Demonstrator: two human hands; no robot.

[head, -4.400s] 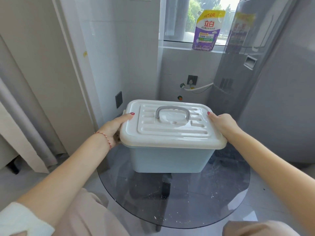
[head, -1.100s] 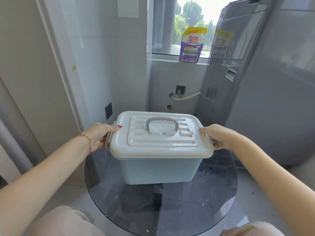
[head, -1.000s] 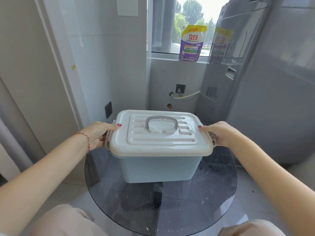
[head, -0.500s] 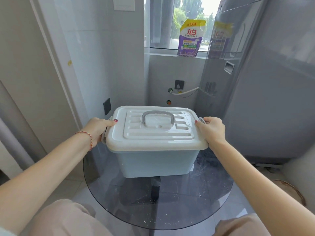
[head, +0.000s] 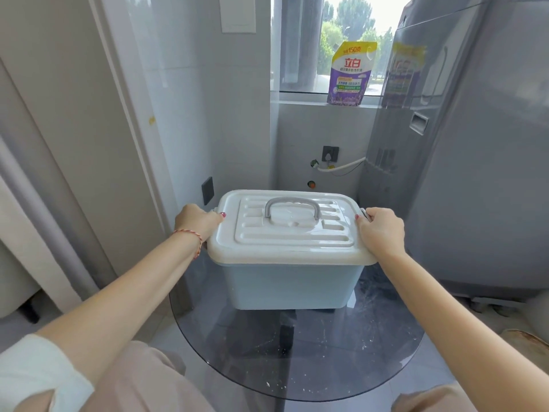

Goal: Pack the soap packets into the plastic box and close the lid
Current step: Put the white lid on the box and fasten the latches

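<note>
Pale-blue plastic box [head: 292, 285] sits lidded on the glass surface [head: 297, 358], left hand [head: 196, 222] and right hand [head: 381, 231] each curled around an end latch.

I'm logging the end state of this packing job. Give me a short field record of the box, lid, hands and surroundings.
container: pale blue plastic box, standing on the round dark glass table
lid: white ribbed plastic lid seated on the box, grey carry handle lying flat
left hand: gripping the lid's left end at the side latch
right hand: gripping the lid's right end at the side latch
contents: hidden
windowsill: purple and yellow detergent pouch, upright
right of table: grey appliance
</note>
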